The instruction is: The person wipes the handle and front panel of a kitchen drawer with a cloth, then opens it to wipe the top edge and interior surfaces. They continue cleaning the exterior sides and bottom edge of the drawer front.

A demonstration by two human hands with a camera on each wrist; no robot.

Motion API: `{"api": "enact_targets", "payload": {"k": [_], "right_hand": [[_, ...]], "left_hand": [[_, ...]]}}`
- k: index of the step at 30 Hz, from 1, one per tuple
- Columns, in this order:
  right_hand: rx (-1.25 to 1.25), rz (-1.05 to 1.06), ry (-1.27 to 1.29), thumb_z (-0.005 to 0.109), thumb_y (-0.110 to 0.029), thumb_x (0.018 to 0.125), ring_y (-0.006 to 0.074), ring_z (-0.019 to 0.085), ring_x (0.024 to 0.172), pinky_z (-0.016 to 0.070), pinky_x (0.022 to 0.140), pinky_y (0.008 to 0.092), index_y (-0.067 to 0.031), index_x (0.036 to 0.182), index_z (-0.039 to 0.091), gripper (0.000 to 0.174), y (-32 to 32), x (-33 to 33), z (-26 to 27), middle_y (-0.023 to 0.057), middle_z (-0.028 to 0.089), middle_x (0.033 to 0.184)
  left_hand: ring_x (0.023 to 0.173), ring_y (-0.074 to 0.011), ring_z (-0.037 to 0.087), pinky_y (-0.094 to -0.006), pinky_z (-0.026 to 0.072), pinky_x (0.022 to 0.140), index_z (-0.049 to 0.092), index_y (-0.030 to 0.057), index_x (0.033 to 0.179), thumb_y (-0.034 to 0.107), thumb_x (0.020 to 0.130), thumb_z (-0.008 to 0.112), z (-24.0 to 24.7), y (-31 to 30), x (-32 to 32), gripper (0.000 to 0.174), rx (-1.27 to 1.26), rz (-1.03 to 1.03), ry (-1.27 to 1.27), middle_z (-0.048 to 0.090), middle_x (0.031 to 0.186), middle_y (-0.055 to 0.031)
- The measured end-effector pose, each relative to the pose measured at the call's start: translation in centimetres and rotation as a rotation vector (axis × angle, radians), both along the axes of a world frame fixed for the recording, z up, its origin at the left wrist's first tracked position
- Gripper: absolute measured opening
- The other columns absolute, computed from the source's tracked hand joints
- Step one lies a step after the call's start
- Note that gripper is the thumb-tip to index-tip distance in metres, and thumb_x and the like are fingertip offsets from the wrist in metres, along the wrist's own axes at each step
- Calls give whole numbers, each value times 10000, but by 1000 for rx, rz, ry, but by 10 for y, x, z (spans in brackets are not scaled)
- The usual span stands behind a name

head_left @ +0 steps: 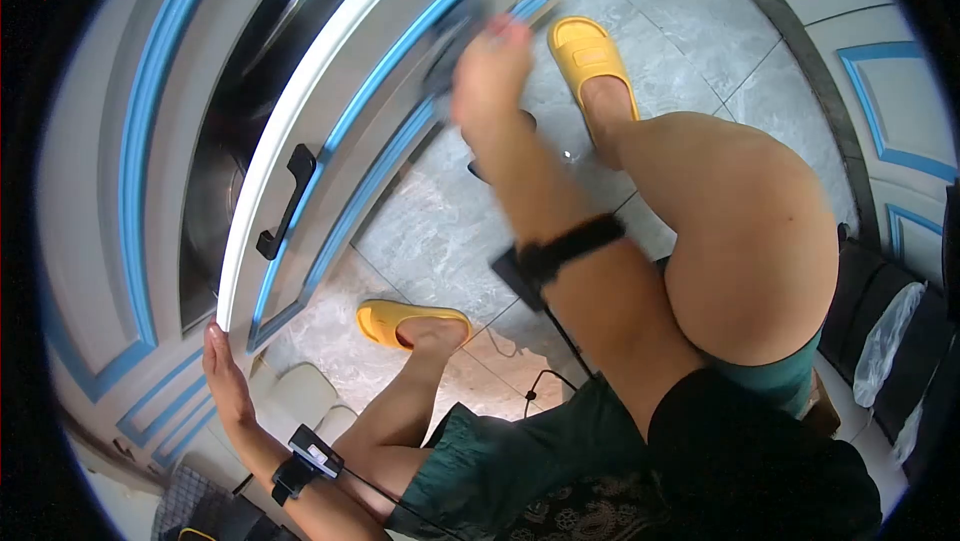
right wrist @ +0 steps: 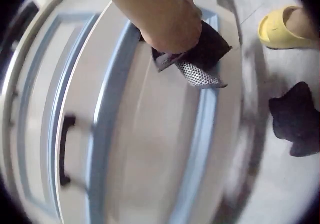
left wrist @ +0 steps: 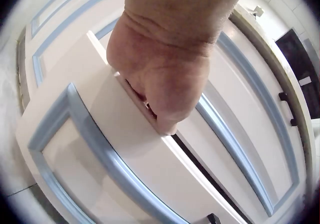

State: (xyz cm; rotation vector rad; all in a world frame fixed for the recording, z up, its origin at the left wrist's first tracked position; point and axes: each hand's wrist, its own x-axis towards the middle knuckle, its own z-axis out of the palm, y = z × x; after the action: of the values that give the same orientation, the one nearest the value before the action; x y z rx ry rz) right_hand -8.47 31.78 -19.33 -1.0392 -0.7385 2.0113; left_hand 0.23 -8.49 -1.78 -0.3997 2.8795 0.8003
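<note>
A white drawer front (head_left: pixel 345 156) with blue trim stands pulled out from the cabinet, and a black handle (head_left: pixel 288 203) is fixed to it. At its near end my left hand (left wrist: pixel 160 79) grips the top edge, some of its fingers hidden behind the panel. My right hand (head_left: pixel 495 71) holds a dark cloth (right wrist: pixel 211 49) with a grey mesh side (right wrist: pixel 197 75) against the panel's far part. Hand and cloth are blurred in the head view. In the right wrist view, the curled fingers are partly hidden by the back of the hand.
A second dark cloth (right wrist: pixel 296 119) lies on the grey tiled floor (head_left: pixel 410 231). My feet, in yellow slippers (head_left: pixel 590 51), are planted apart below the drawer. Behind the panel is a dark, shiny interior (head_left: pixel 215 201). More blue-trimmed cabinets (head_left: pixel 890 101) line the opposite side.
</note>
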Motion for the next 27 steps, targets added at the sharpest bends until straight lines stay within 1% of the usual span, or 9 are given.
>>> {"api": "enact_targets", "payload": {"k": [5,7,9,12,16,21,22,24,27], "right_hand": [[160,-1,-126,505,0,830,207,535,809,455,746,342,-41,967,473,146,9,-8,5,113,555,925],[355,299,-327,518,20,811,152,499,798,431,746,298,-39,913,499,120,-48,20,6,56,506,828],[-24,478,31,625,-39,794,120,513,767,437,700,279,-37,873,528,126,-85,35,10,37,538,821],[294,390,-217,590,-28,818,121,521,794,441,711,266,-35,976,506,178,-44,18,-7,51,554,891],[-226,16,89,475,38,811,163,508,869,441,782,290,-42,1065,438,270,57,-9,39,76,528,949],[346,174,-232,492,69,756,141,500,808,429,697,290,-54,865,494,164,-55,18,10,66,512,828],[381,350,-199,574,17,770,241,569,793,458,721,363,-62,882,499,156,-89,34,6,98,545,800],[135,762,-77,690,-64,695,229,576,726,475,700,351,-61,857,518,236,-141,63,6,87,568,757],[152,621,-77,692,-76,695,215,570,696,479,671,347,-52,845,534,219,-143,58,-1,68,576,744]], "left_hand": [[1201,-180,443,-324,266,1071,487,-10,1342,433,1003,425,-4,-14,-5,561,55,47,-9,533,1276,-101],[1202,-167,433,-318,254,1074,479,-9,1348,431,1003,428,-3,-8,-2,561,60,43,-13,531,1272,-95],[1199,-163,435,-313,259,1070,480,-14,1344,425,1005,425,-1,-6,-1,557,16,57,-5,533,1267,-91],[1186,-158,440,-307,268,1060,493,-21,1327,429,1005,425,-2,-2,-2,557,26,65,26,539,1253,-84],[1169,-153,442,-302,273,1051,513,-27,1298,445,999,430,2,3,-1,565,58,42,-3,546,1237,-78],[1173,-154,437,-305,274,1053,515,-28,1294,447,999,429,-2,-10,-2,566,76,66,-4,543,1240,-85],[1180,-158,435,-308,273,1056,512,-28,1301,445,1000,427,-2,-11,-4,568,72,57,-7,541,1245,-89],[1195,-168,431,-313,268,1064,502,-31,1314,439,1001,424,-1,-4,-3,570,35,68,4,534,1259,-98],[1215,-178,423,-319,257,1077,489,-30,1333,426,1004,422,0,-1,0,566,25,62,18,526,1276,-103]]}}
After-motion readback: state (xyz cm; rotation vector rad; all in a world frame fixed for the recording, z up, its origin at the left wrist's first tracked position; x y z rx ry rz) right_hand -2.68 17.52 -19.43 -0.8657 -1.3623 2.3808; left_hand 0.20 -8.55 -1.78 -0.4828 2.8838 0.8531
